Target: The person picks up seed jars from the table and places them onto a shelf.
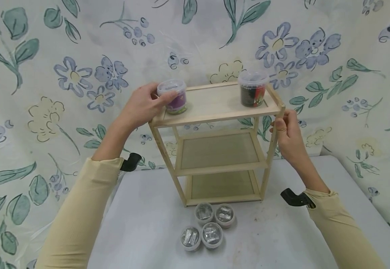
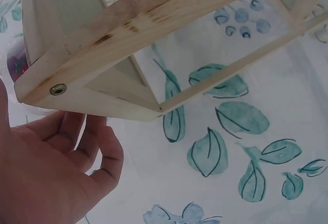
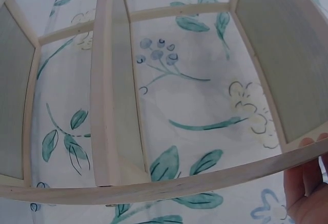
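Floral cloth backdrop [image 1: 80, 45], grey counter [image 1: 141, 224] in front of it, small three-tier wooden shelf [image 1: 215, 108] standing on the counter.

Left hand [image 1: 144, 106]: fingers curled round a purple-label tub [image 1: 174, 96], thumb side across its front, tub sitting on the top tier at the left front corner. Left wrist view shows the palm [image 2: 46, 167] just under that corner of the shelf [image 2: 102, 55], fingers relaxed and slightly bent; the grip on the tub is not visible from there.

Right hand [image 1: 289, 134]: fingers wrapped on the right front post of the shelf, just below the top tier. Right wrist view only catches fingertips [image 3: 307, 183] against a wooden rail [image 3: 154, 188], so the grip reads from the head view.

Top tier, right rear corner: a dark tub [image 1: 252, 89] with red and green on the label, clear lid, upright, well apart from the purple one.

Middle and bottom tiers: bare panels.

Counter, just in front of the shelf's foot: four small lidded tubs [image 1: 208, 226] clustered two-by-two, touching or nearly so, shiny contents under clear lids.

Both arms in pale yellow sleeves [image 1: 80, 209]; a black clip-like mount shows at each wrist [image 1: 131, 161].
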A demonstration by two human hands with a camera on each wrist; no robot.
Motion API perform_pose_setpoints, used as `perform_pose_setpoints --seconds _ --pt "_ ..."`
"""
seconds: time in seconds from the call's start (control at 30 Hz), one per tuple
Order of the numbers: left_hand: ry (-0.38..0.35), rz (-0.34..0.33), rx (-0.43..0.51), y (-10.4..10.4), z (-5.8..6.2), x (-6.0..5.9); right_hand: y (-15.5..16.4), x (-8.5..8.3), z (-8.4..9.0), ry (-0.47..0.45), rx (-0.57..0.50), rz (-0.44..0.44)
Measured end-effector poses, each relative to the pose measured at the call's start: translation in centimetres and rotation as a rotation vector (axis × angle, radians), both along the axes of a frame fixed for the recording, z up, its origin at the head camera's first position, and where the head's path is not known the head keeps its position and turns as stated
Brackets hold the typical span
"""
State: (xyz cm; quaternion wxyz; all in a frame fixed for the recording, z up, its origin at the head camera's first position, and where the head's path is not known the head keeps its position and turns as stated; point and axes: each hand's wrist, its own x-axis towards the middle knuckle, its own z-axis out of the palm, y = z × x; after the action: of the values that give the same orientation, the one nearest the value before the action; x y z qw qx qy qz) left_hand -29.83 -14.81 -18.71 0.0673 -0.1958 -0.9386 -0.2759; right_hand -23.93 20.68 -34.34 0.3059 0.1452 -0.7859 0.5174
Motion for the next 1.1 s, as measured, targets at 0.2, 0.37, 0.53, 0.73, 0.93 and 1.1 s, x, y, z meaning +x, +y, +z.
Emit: perform_pose_setpoints --seconds 0.2,0.37,0.53,0.73,0.93,1.1 --pt "0.017 -0.02 0.016 -1.0 0.0 0.3 0.0 0.1 -0.1 0.007 -0.003 0.004" --pt "0.009 0.01 0.028 -2.2 0.2 0.8 0.0 0.2 -0.1 0.003 -0.001 -0.01" --pt "0.016 0.022 0.066 -3.6 0.1 1.4 0.0 0.2 0.0 0.002 -0.001 -0.009" --pt "0.046 0.078 0.114 -5.7 -0.9 2.0 -0.2 0.2 -0.1 -0.009 -0.001 0.002" --pt "0.046 0.135 0.135 -8.2 -2.8 2.6 -0.2 0.2 -0.2 0.007 -0.007 0.002" --pt "-0.004 0.174 0.128 -10.7 -5.3 3.1 -0.1 0.2 0.0 0.003 -0.008 -0.006"
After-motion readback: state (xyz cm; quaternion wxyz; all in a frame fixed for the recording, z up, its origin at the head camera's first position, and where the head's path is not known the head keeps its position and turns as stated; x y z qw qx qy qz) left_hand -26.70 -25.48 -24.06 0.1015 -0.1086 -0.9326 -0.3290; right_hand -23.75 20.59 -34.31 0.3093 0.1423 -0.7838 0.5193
